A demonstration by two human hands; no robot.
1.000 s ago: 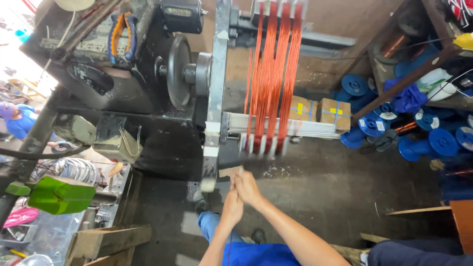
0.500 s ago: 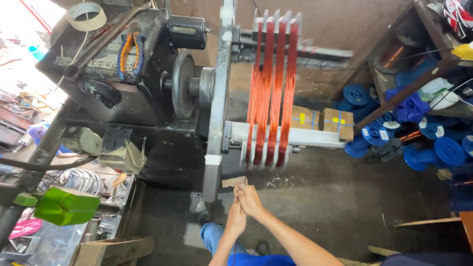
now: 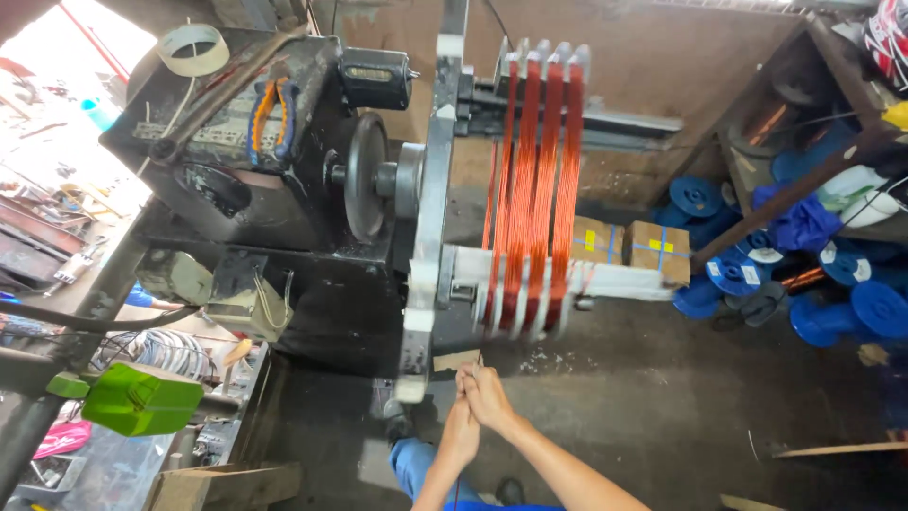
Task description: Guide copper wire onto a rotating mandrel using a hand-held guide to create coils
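Observation:
A black coil winding machine [image 3: 284, 189] stands in front of me with a grey upright arm [image 3: 430, 237]. Several bands of copper wire [image 3: 530, 189] are wound side by side on its white former [image 3: 605, 279]. Both my hands are pressed together just below the former. My left hand [image 3: 462, 431] and my right hand [image 3: 489, 396] pinch a thin copper wire strand [image 3: 480, 358] that runs up to the coils. Below my hands I see my blue trouser leg [image 3: 416, 468].
Blue wire spools [image 3: 851, 312] lie on the floor and on a wooden rack [image 3: 794, 189] at the right. Two cardboard boxes [image 3: 629, 246] sit behind the coils. A green part [image 3: 142, 399] on a bar, a tape roll [image 3: 194, 49] and pliers [image 3: 274, 114] are at the left.
The view has tilted so the machine sits lower in frame. My hands stay clasped together on the wire under the former.

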